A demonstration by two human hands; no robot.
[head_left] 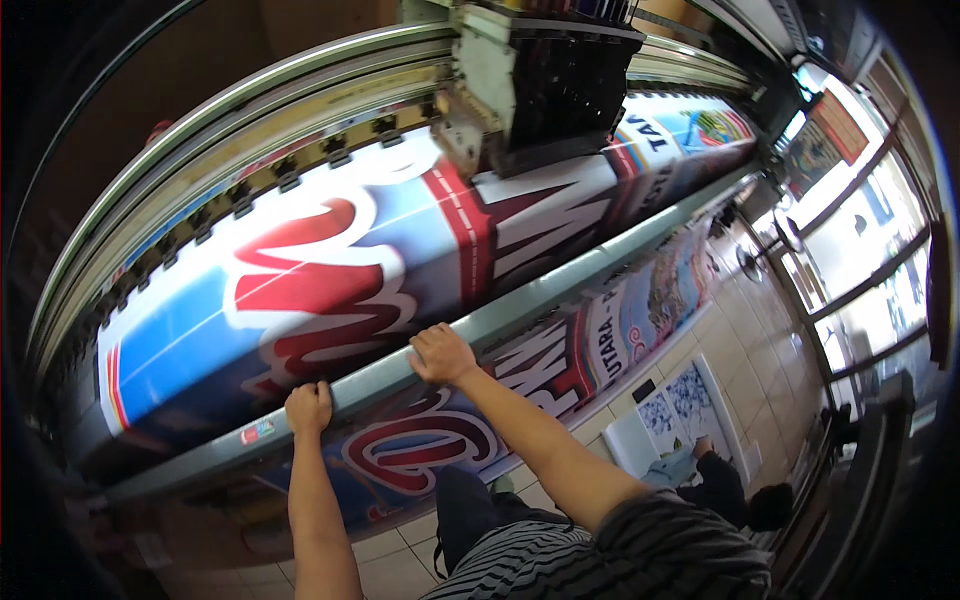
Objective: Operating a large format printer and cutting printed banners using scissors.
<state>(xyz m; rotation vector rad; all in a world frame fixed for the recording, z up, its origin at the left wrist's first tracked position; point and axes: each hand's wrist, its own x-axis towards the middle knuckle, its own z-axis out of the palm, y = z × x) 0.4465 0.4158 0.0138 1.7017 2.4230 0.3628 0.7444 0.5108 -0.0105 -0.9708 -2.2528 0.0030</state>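
Observation:
My left hand (309, 408) is closed over the long grey metal bar (550, 290) along the front of a large-format printer. Farther right on that same bar, my right hand (442, 354) is curled over its edge. Behind the bar, a printed banner (425, 240) in blue, red and white is spread over the printer bed. A dark printer carriage (565, 95) sits above the banner, right of the middle. Below the bar hangs more printed banner (655, 300), partly hidden by my right forearm. My fingertips are hidden behind the bar.
At the lower right another person (720, 485) is low by the tiled floor, one hand on a white sheet with blue patterns (690, 400). A fan (750, 262) stands near the bright glass front (860, 240). A metal guide rail (250, 95) crosses behind the banner.

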